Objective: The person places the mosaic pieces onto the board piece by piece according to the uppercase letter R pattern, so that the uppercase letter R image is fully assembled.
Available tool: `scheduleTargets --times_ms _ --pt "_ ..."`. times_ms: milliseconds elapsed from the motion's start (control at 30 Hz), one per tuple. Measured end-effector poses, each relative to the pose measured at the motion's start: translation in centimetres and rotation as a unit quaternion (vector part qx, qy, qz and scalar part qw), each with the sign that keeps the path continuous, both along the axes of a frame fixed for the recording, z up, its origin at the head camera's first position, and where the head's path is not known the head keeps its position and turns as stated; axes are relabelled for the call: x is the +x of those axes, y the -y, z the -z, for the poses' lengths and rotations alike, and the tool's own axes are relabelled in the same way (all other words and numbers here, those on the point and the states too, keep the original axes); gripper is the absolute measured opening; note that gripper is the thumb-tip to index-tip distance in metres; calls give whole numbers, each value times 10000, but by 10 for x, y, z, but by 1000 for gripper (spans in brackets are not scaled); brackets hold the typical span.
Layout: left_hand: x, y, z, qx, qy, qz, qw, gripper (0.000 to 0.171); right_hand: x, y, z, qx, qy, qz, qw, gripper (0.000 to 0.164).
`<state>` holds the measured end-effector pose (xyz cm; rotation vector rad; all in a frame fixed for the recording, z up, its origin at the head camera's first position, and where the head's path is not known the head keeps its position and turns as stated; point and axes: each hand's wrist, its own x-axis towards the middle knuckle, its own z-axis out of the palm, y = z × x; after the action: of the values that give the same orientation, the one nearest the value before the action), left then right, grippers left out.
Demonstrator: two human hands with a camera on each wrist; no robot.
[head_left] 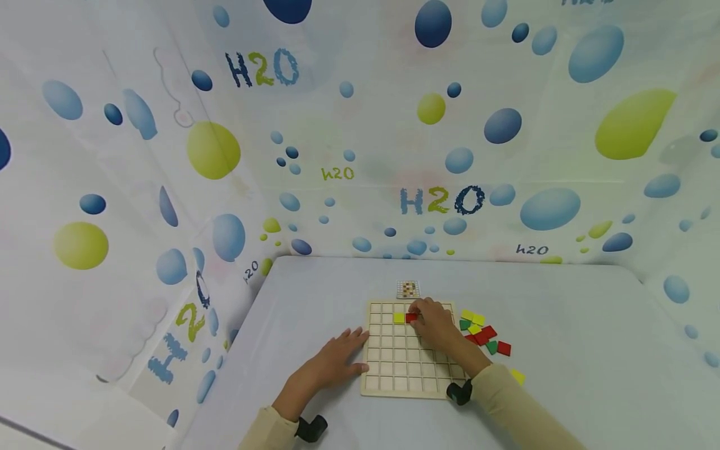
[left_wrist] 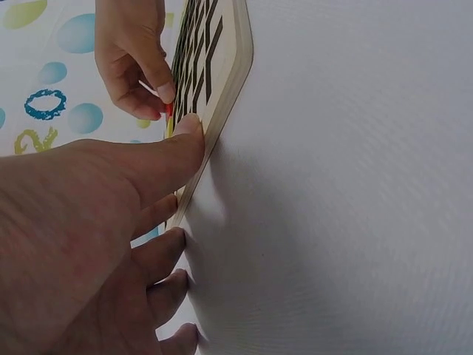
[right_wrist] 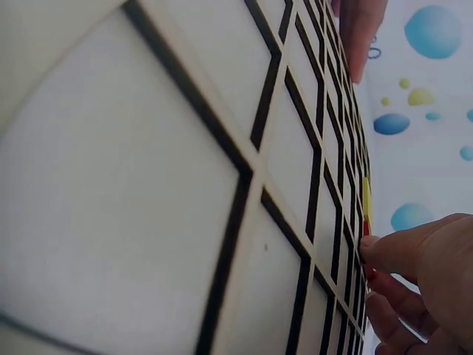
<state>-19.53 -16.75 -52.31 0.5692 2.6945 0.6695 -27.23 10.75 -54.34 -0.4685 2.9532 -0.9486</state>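
Note:
A wooden grid board (head_left: 388,376) lies flat on the table. In one of its upper cells sits a yellow tile (head_left: 399,317), with a red tile (head_left: 412,318) directly to its right. My right hand (head_left: 437,326) reaches over the board's upper part and pinches red between thumb and fingers, partly hidden by the fingertips; in the right wrist view the thumb and fingers (right_wrist: 403,251) close at the grid's surface. My left hand (head_left: 337,359) rests at the board's left edge, fingers spread and extended, its thumb (left_wrist: 188,137) against the wooden rim.
Loose red, yellow and green tiles (head_left: 485,335) lie scattered right of the board, some overlapping. Another yellow tile (head_left: 518,376) is partly behind the right sleeve. A small patterned card (head_left: 408,289) lies beyond the board's far edge. A printed curtain (head_left: 360,137) stands behind the table.

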Motion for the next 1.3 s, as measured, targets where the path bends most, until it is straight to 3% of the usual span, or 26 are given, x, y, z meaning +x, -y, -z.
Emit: scheduleTargets --times_ms 133,500,767,900,1067,1300 --pt "0 0 0 1 8 -25 10000 76 1 1 0 68 -76 31 9999 5" --pt "-1 0 1 -25 -18 -17 10000 76 4 -15 -5 -54 -184 -87 9998 6" --pt "0 0 1 -37 -38 15 10000 75 1 -65 -9 -301 305 409 9982 26" --pt "1 0 0 -41 -61 61 10000 75 2 -95 -14 -152 535 719 9959 32" --pt "1 0 -4 113 -22 81 9999 74 4 -125 -17 179 876 898 9919 34" --pt "1 0 -2 102 25 53 9999 74 2 -142 -11 25 1189 903 9888 30"
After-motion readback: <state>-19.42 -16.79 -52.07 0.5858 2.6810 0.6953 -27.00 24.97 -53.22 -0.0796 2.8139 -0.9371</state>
